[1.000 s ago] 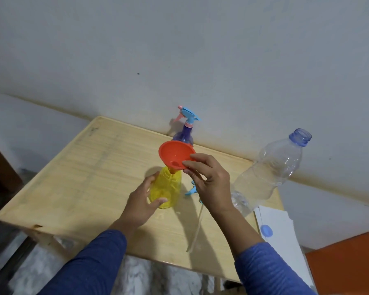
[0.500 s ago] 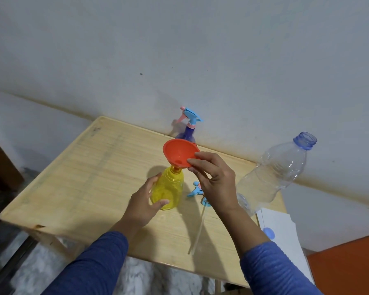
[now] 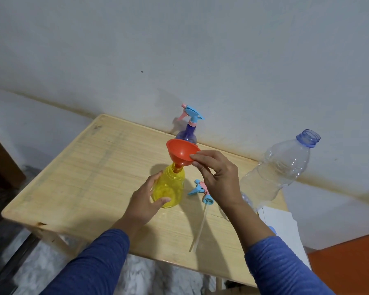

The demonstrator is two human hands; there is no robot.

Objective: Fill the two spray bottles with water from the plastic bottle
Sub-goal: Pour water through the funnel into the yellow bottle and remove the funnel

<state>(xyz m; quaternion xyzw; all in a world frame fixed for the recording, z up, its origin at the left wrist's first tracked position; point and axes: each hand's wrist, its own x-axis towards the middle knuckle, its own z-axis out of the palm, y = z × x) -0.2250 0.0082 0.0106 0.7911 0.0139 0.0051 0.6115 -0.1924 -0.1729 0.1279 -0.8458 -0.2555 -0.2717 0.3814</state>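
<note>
**Funnel seated in the yellow bottle, both hands on the job**

Head view: the yellow spray bottle (image 3: 168,189) stands upright on the wooden worktop (image 3: 77,179), its spray head off. The left hand (image 3: 146,201) wraps the bottle's left and near side — thumb at the lower front, fingers curled round the shoulder. An orange funnel (image 3: 182,153) sits with its spout in the bottle's neck, its bowl tilted somewhat to the left. The right hand (image 3: 218,177) comes in from the right and pinches the funnel's near right rim between fingertips and thumb, the remaining fingers loosely bent below.

Just under that hand, to the right of the yellow bottle, lies the removed blue-and-pink spray head (image 3: 201,191), its long pale dip tube (image 3: 198,231) running toward the worktop's near edge.

Behind the funnel, against the wall, stands the purple spray bottle (image 3: 188,135), spray head fitted. To the right, well apart from the right hand, is the clear plastic bottle (image 3: 279,173) — uncapped, leaning right, with what seems to be water in its lower part, though the level is hard to read. Its base is hidden behind the right forearm. A white sheet (image 3: 283,226) lies beside the worktop's right edge.
</note>
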